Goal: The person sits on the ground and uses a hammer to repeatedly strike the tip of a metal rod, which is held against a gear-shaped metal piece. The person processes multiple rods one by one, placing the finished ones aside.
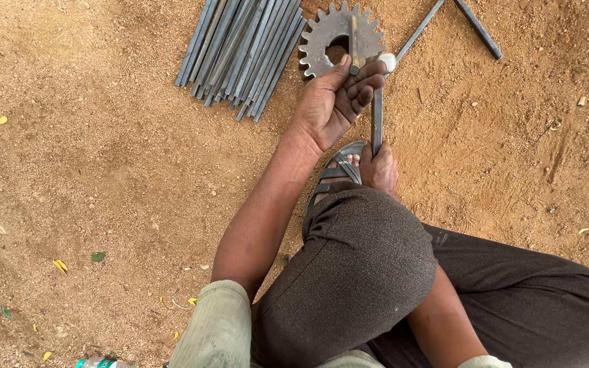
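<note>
My left hand is curled around the upper part of a flat steel bar that stands nearly upright from the sandy ground. Lower down, my right hand grips the same bar beside my sandalled foot. Just beyond the left fingers lies a grey toothed sprocket wheel with a short metal strip across it. A white-tipped piece shows at the fingertips; what it is I cannot tell.
A bundle of several long grey steel bars lies on the sand to the left of the sprocket. Two thin rods form an angle at the top right. My bent knee fills the lower middle. A bottle cap shows at the bottom edge.
</note>
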